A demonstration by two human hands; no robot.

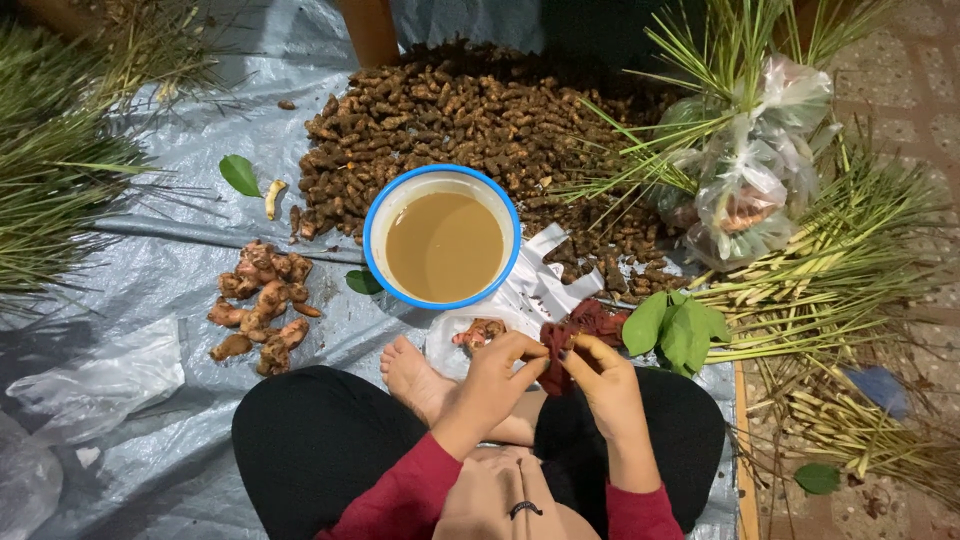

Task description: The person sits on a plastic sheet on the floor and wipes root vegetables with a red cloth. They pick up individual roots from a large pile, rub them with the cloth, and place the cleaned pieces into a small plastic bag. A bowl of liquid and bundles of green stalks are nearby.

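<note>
Grass-like green stalks (55, 170), bundled, far left, lying partly on the grey plastic tarp (190, 140) that covers the floor.

Crumpled clear plastic bag (95, 385), lower left, on the tarp.

Single green leaf (239, 174) with a small pale root piece (273, 197) just beside it.

Cluster of orange-brown washed rhizomes (262, 305), left of the person's knee, well apart from the main heap.

Large heap of dark, unwashed rhizomes (470, 115), top centre, spreading right behind the basin.

Round basin with blue rim (372, 215), holding cloudy brown water, set in front of the heap and near the person's bare foot (410, 372).

White plastic bag (535, 290), just right of the basin, with a few reddish root pieces on it.

Left hand (495, 375), fingers curled and pinching the edge of a dark red bundle (575, 335), possibly elastic bands or cord; the view is too small to tell.

Right hand (605, 385), fingers closed on the same bundle from the other side. The bundle sits between both hands, above the crossed legs and just in front of the white bag.

Sprig of broad green leaves (675, 330), touching the bundle's right end.

Clear bags of produce (755, 180), upper right, tied among long green stalks.

Trimmed lemongrass-like stems (830, 290), stacked far right, reaching onto the patterned floor.
</note>
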